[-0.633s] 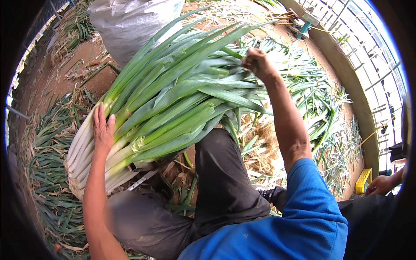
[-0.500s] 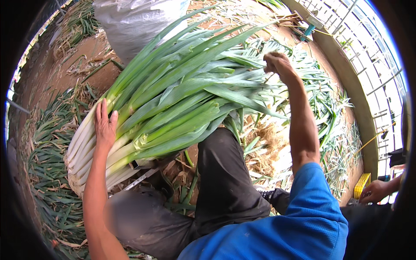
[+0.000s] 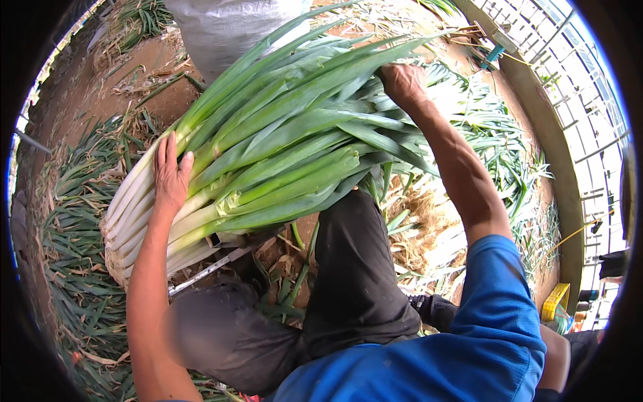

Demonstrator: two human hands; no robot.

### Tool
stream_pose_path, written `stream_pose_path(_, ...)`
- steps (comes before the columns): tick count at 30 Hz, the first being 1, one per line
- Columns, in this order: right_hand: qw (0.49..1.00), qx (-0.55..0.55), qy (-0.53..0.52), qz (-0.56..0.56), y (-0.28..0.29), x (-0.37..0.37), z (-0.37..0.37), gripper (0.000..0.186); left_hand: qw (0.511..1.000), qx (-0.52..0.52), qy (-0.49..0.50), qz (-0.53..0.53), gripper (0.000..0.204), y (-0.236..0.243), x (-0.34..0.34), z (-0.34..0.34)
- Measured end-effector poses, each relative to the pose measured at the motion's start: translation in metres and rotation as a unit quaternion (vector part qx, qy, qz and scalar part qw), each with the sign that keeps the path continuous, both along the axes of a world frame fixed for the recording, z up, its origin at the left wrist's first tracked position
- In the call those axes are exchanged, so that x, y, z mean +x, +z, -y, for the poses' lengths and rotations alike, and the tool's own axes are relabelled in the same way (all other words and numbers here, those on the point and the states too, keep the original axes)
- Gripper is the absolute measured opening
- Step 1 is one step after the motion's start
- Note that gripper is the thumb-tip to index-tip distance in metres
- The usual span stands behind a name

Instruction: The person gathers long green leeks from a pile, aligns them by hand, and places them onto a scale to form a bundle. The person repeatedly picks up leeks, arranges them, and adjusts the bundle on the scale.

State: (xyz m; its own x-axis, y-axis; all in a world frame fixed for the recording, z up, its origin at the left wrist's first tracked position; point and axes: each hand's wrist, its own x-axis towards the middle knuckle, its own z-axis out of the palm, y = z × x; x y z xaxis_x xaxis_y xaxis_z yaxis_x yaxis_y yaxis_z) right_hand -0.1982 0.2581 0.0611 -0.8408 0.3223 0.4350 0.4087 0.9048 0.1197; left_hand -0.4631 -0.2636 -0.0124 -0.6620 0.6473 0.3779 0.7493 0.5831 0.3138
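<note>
A thick bundle of long green onions (image 3: 281, 144) lies slantwise in front of me, white root ends at the near left, green leaves toward the far right. Across the white stems rests my left hand (image 3: 173, 175), its fingers stretched out and laid on top. My right hand (image 3: 404, 86) is at the far right of the bundle, by the leaf ends. Its fingers are curled and partly hidden by leaves, so what they hold cannot be made out. Under the bundle a metal bar (image 3: 218, 269) shows near my knee.
A large white sack (image 3: 234, 37) stands beyond the bundle. Heaps of green leaves lie at the left (image 3: 80, 248) and right (image 3: 492, 144). A low concrete wall (image 3: 546, 127) and metal lattice border the right, with a yellow crate (image 3: 554, 301) near its foot.
My right hand, a fist in the air before, has moved left to the leaf ends. My left hand stays on the stems. At the right edge, another person's hand has gone from view.
</note>
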Motion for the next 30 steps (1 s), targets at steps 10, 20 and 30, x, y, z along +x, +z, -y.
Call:
stream_pose_path(10,0.977,-0.189,0.001,-0.102,0.059,0.070,0.052,0.019,1.000,-0.019,0.021,0.000,0.076,0.000,0.006,0.001)
stream_pose_path(20,0.903,-0.055,0.419,0.076,0.054,-0.036,0.194,0.020,1.000,-0.007,0.020,0.017,0.074,-0.001,0.006,-0.004)
stream_pose_path(30,0.934,-0.030,0.271,0.229,0.096,0.001,0.140,0.055,1.000,-0.007,0.012,0.005,0.075,-0.002,0.003,-0.001)
